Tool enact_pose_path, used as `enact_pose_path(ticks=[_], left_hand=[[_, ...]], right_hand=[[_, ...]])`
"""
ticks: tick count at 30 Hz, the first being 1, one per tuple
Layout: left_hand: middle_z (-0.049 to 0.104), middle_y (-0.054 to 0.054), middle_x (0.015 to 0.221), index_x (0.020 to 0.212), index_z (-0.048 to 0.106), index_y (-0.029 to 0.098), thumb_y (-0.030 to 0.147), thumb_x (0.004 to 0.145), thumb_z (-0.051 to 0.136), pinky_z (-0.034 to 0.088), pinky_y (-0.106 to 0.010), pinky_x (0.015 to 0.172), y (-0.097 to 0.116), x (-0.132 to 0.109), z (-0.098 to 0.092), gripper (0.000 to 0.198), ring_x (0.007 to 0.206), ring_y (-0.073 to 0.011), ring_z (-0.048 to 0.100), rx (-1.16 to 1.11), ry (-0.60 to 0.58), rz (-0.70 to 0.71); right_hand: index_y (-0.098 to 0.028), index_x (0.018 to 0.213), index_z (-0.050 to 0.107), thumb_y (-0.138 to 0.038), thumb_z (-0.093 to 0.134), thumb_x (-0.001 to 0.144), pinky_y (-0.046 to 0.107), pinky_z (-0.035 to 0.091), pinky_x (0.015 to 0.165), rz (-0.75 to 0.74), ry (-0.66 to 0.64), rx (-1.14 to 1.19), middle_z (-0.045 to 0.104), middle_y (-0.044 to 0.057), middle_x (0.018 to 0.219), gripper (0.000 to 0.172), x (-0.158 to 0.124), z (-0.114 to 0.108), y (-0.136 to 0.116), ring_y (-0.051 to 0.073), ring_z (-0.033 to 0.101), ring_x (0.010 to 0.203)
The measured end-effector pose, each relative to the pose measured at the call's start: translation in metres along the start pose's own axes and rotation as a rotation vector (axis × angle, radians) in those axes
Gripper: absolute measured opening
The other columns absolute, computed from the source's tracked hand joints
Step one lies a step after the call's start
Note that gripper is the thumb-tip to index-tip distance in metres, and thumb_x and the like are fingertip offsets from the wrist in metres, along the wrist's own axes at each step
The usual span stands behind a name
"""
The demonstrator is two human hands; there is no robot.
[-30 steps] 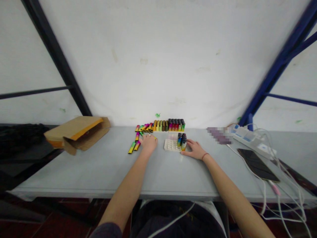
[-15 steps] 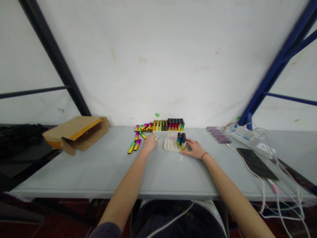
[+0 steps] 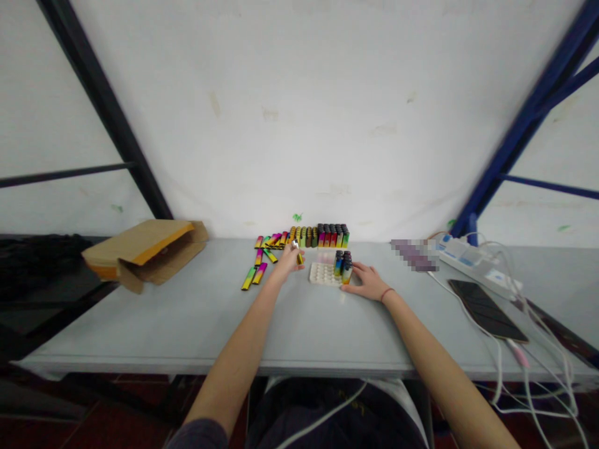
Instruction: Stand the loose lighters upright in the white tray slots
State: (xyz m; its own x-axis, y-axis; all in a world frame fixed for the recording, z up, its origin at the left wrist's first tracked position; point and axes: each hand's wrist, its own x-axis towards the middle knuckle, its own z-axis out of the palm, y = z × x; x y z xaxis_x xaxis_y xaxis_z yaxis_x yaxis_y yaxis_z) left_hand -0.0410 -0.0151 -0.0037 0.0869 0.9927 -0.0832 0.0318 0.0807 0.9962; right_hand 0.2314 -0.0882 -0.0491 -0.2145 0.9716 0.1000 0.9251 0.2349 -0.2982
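My left hand (image 3: 289, 262) is closed round one colourful lighter (image 3: 297, 251), held upright just left of a white tray (image 3: 321, 274) with round sockets. A few lighters (image 3: 343, 264) stand in the tray's right end. My right hand (image 3: 369, 280) rests on the table with its fingers against the tray's right side. A row of upright lighters (image 3: 322, 236) stands by the wall behind the tray. Several loose lighters (image 3: 260, 262) lie flat on the grey table (image 3: 187, 318) to the left of my left hand.
A brown cardboard box (image 3: 143, 251) lies on its side at the table's left. At the right are a white power strip (image 3: 468, 254), a dark phone (image 3: 486, 310) and trailing cables (image 3: 528, 349). Black and blue frame bars slant up on either side.
My left hand has lifted off the loose lighters with one lighter and moved right towards the tray, turning it upright. My right hand has stayed by the tray.
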Motion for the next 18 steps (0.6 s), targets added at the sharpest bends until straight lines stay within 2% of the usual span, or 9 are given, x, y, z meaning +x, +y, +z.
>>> enact_pose_path(ticks=[3,6,10,14,18], left_hand=[[0.056,0.003,0.081,0.094,0.047,0.023,0.028,0.086,0.055,0.056,-0.028,0.066,0.002,-0.004,0.003,0.012,0.068,-0.0112,0.059,-0.149,-0.024,-0.062],[0.05,0.005,0.072,0.092,0.047,0.023,0.034,0.087,0.053,0.046,-0.021,0.056,0.002,-0.006,0.005,0.013,0.058,-0.0098,0.05,-0.151,-0.025,-0.072],[0.046,0.006,0.067,0.084,0.049,0.022,0.045,0.086,0.057,0.03,-0.018,0.048,0.0,-0.005,0.006,0.025,0.054,-0.0085,0.042,-0.03,-0.005,0.049],[0.043,0.006,0.064,0.072,0.044,0.022,0.048,0.084,0.06,0.032,-0.02,0.05,-0.006,-0.001,0.005,0.033,0.056,-0.009,0.042,0.078,0.006,0.19],[0.041,0.006,0.061,0.068,0.041,0.022,0.048,0.084,0.059,0.033,-0.022,0.054,-0.014,0.005,0.004,0.035,0.057,-0.0104,0.041,0.136,0.029,0.298]], right_hand=[[-0.021,0.145,0.056,-0.074,0.059,0.084,0.054,0.029,0.12,0.001,-0.006,-0.005,0.048,0.017,0.156,0.081,0.0,0.0,0.0,0.034,0.044,0.144],[-0.021,0.144,0.057,-0.074,0.058,0.085,0.053,0.029,0.12,-0.002,-0.003,-0.008,0.048,0.016,0.156,0.08,0.0,0.0,0.001,0.034,0.044,0.144],[-0.021,0.144,0.057,-0.074,0.059,0.084,0.054,0.03,0.119,-0.014,0.006,-0.004,0.049,0.017,0.156,0.079,0.0,0.0,0.001,0.034,0.044,0.144],[-0.022,0.144,0.058,-0.073,0.061,0.084,0.054,0.03,0.119,-0.005,0.014,-0.006,0.049,0.016,0.156,0.079,0.001,0.002,0.002,0.035,0.045,0.143],[-0.02,0.143,0.058,-0.072,0.062,0.084,0.054,0.031,0.118,-0.001,0.012,-0.002,0.049,0.017,0.155,0.078,0.001,0.002,0.002,0.034,0.046,0.143]])
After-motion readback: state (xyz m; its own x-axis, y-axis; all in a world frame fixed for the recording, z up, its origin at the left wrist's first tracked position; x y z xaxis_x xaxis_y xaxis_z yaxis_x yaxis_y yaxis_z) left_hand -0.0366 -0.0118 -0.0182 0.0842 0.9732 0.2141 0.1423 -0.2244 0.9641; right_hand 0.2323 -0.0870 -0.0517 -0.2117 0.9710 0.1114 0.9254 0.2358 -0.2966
